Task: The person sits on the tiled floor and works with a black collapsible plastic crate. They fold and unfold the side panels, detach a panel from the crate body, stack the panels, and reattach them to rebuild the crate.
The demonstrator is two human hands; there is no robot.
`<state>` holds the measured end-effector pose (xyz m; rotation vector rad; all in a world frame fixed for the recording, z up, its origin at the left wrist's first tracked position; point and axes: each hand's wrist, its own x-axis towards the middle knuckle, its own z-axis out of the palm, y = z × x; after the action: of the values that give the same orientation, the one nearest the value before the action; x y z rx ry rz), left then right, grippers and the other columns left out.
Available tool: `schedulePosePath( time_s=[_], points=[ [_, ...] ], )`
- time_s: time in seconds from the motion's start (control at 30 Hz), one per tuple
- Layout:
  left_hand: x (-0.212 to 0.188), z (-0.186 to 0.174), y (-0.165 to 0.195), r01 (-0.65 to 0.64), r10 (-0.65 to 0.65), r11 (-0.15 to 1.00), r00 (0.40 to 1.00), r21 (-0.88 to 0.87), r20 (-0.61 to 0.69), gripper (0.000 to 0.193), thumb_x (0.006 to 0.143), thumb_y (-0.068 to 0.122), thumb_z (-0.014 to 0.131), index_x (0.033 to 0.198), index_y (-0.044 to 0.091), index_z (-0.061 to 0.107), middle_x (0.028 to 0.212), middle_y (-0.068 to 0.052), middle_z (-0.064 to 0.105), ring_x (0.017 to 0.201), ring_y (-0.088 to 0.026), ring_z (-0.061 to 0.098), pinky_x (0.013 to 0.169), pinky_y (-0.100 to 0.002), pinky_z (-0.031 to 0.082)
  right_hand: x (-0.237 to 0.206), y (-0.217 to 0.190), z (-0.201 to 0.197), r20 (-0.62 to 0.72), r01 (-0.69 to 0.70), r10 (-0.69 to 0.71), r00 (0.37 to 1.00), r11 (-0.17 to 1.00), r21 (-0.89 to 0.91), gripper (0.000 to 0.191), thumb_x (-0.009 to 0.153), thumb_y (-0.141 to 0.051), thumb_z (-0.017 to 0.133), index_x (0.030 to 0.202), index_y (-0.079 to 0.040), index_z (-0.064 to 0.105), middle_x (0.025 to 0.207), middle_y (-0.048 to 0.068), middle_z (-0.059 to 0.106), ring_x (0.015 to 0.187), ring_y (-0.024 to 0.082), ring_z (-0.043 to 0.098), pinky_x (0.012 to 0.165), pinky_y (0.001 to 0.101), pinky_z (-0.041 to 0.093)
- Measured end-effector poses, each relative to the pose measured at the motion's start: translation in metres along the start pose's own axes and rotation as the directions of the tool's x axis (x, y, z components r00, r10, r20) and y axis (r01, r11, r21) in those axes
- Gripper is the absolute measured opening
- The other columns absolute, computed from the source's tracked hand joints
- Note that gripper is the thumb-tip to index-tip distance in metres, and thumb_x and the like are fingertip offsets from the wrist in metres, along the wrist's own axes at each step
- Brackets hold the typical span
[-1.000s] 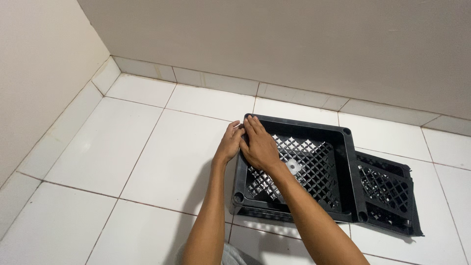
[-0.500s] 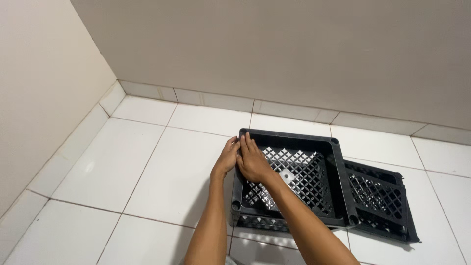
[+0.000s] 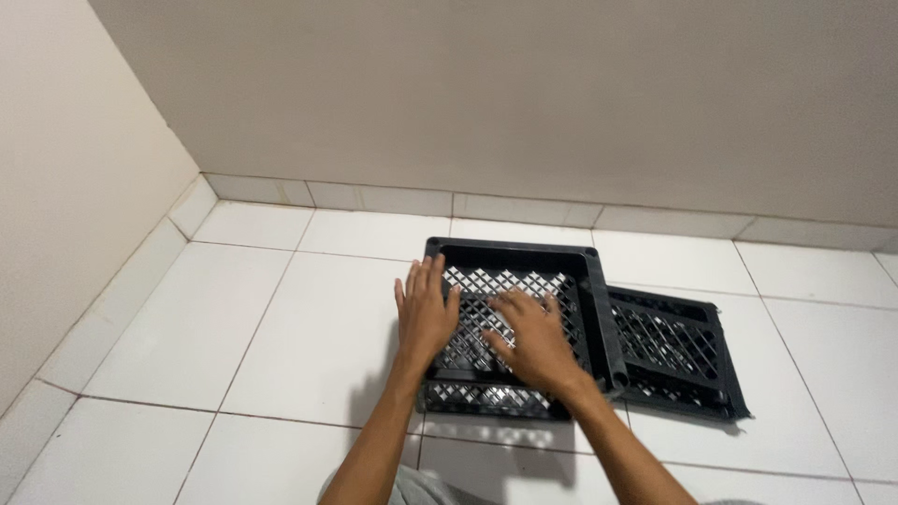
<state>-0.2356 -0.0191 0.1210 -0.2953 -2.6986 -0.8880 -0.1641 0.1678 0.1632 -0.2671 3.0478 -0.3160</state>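
Observation:
A black plastic lattice crate lies on the white tiled floor, open side up. My left hand rests flat on its left rim, fingers spread. Over the crate's lattice bottom, my right hand is spread out, palm down, holding nothing. A flat black lattice panel lies on the floor against the crate's right side, partly tucked under it.
The white tiled floor meets a beige wall behind the crate and another wall on the left, forming a corner. A tile skirting runs along both walls.
Both hands were together at the crate's far left corner; now they have separated. My right hand has moved right over the crate's middle, and my left hand has slid down the left rim.

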Motion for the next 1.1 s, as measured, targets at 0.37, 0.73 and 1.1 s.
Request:
schedulePosePath(
  time_s=[0.37, 0.73, 1.1],
  points=[
    [-0.167, 0.07, 0.115, -0.329, 0.322, 0.943, 0.94, 0.053, 0.115, 0.053, 0.097, 0.04, 0.059, 0.143, 0.016, 0.054, 0.141, -0.01, 0.054, 0.14, -0.029, 0.04, 0.118, -0.069, 0.006, -0.077, 0.171, 0.064, -0.355, 0.037, 0.176, 0.918, 0.854, 0.518, 0.083, 0.099, -0.051, 0.063, 0.154, 0.003, 0.032, 0.158, 0.028, 0.034, 0.142, 0.041, 0.036, 0.113, 0.0535, 0.036],
    [-0.172, 0.105, 0.106, -0.327, 0.335, 0.938, 0.94, 0.114, -0.064, 0.044, 0.09, 0.032, 0.065, 0.133, 0.022, 0.062, 0.125, -0.002, 0.061, 0.128, -0.022, 0.051, 0.119, -0.059, 0.015, -0.149, 0.309, 0.137, 0.521, -0.084, 0.623, 0.583, -0.592, 0.802, 0.05, 0.102, -0.037, 0.057, 0.147, -0.015, 0.051, 0.142, 0.009, 0.06, 0.121, 0.026, 0.065, 0.101, 0.0415, 0.052],
    [-0.168, 0.107, 0.113, -0.32, 0.328, 0.935, 0.944, 0.152, -0.031, 0.051, 0.081, 0.025, 0.07, 0.132, 0.023, 0.061, 0.124, 0.002, 0.059, 0.128, -0.021, 0.05, 0.121, -0.058, 0.015, -0.115, 0.328, 0.127, 0.542, 0.22, 0.638, 0.547, -0.734, 0.642, 0.069, 0.094, -0.039, 0.075, 0.147, -0.013, 0.038, 0.14, 0.01, 0.059, 0.117, 0.026, 0.063, 0.097, 0.0405, 0.051]
  ],
)
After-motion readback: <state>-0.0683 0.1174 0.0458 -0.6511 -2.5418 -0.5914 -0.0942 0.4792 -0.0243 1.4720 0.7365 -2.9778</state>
